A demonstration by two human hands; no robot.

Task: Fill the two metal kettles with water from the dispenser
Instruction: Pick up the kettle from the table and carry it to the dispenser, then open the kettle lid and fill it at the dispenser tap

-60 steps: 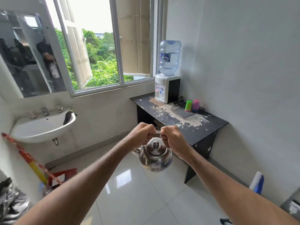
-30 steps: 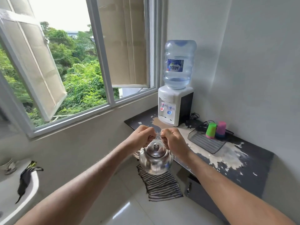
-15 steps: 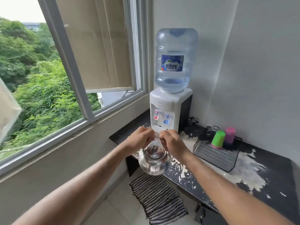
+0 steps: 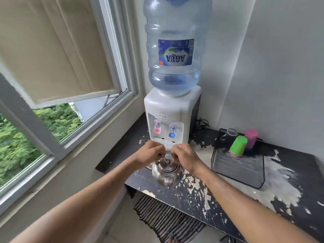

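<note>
My left hand (image 4: 150,153) and right hand (image 4: 186,157) both grip the wire handle of the steel kettle (image 4: 167,173). Lid on. White water dispenser (image 4: 168,109) stands just beyond my knuckles.

Soft daylight is coming in through the open window (image 4: 57,109) on the left — the room is looking bright and evenly lit, with the white walls (image 4: 280,67) showing only faint shading. Highlights are glinting on the steel kettle (image 4: 166,174) and the water bottle (image 4: 173,50). The wide-angle lens is bending straight lines near the edges, and the black tabletop (image 4: 289,190) is smearing with motion blur.
</note>
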